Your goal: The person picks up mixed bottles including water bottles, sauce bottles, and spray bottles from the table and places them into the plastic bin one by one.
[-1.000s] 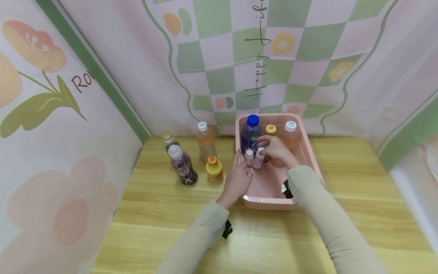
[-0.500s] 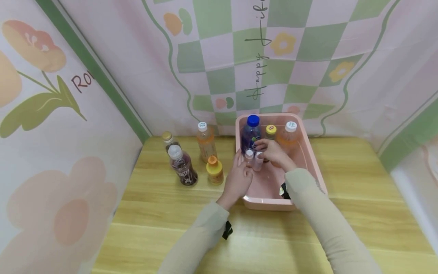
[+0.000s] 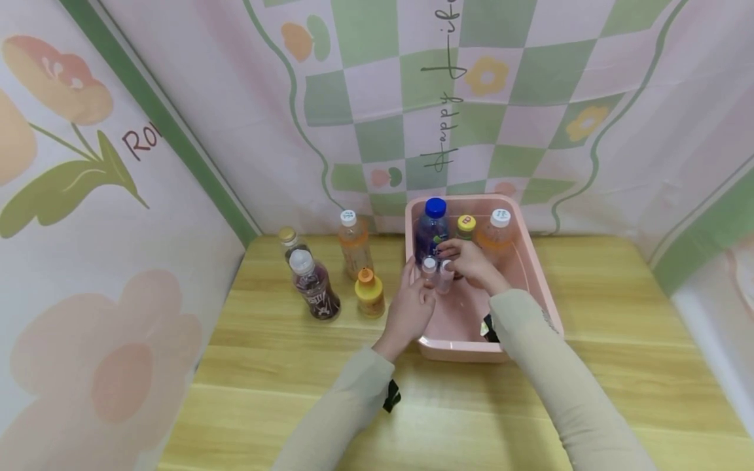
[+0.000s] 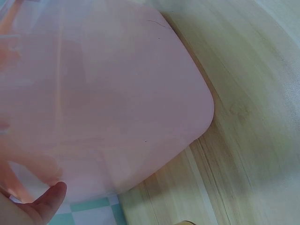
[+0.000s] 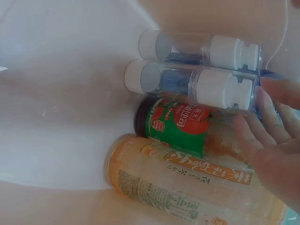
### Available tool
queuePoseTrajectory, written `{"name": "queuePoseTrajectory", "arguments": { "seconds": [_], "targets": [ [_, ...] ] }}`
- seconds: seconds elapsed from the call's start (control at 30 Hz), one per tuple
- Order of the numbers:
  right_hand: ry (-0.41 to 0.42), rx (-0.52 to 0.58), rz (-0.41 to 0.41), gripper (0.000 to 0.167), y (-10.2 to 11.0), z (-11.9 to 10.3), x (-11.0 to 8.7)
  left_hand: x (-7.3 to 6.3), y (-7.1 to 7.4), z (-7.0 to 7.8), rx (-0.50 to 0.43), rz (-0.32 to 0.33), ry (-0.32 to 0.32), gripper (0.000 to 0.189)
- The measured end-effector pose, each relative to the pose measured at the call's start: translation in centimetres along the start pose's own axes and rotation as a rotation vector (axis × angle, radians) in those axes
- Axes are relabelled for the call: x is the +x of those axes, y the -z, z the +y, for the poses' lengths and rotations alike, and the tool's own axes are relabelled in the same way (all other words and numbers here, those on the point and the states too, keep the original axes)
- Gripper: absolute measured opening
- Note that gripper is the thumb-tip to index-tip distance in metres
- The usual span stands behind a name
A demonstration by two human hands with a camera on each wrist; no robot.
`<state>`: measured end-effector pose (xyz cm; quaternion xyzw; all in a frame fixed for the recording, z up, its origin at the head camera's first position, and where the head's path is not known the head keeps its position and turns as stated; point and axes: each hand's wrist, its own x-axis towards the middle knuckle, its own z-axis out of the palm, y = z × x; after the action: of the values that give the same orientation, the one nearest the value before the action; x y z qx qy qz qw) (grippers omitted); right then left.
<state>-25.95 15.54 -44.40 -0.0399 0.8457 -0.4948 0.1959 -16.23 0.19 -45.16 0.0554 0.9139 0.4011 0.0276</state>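
A pink plastic basin (image 3: 465, 345) stands on the wooden table with several bottles upright inside. My left hand (image 3: 410, 311) grips its left rim; in the left wrist view a fingertip lies against the outer wall. My right hand (image 3: 474, 265) reaches into the basin and pinches the top of a small clear pump bottle (image 5: 183, 84) with white parts. A matching pump bottle (image 5: 176, 47) stands right beside it. Behind them are a blue-capped bottle (image 3: 434, 235), a ketchup bottle (image 5: 187, 123) with a green label, and an orange-labelled drink bottle (image 5: 187, 180).
Left of the basin on the table (image 3: 265, 366) stand a dark drink bottle (image 3: 318, 291), a gold-capped bottle (image 3: 288, 239), a white-capped orange bottle (image 3: 355, 248) and a yellow bottle (image 3: 370, 299). A patterned cloth (image 3: 377, 98) hangs behind the table.
My right hand has moved slightly left and toward me with the pump bottle, which now stands closer to its twin. My left hand has stayed at the rim.
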Motion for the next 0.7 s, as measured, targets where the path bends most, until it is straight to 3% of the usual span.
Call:
{"name": "queuePoseTrajectory", "arguments": {
  "seconds": [0.17, 0.37, 0.7],
  "targets": [
    [0.028, -0.010, 0.008, 0.055, 0.3, -0.2, -0.3, 0.0, -0.1, 0.1, 0.000, -0.002, 0.007, 0.031],
    [0.078, -0.117, 0.031, 0.049, 0.8, -0.5, -0.7, 0.0, -0.1, 0.0, -0.008, -0.005, 0.008, 0.031],
    [0.114, -0.183, 0.044, 0.041, 2.1, -2.7, -2.3, 0.0, 0.0, 0.1, -0.013, -0.013, 0.012, 0.031]
  ]
}}
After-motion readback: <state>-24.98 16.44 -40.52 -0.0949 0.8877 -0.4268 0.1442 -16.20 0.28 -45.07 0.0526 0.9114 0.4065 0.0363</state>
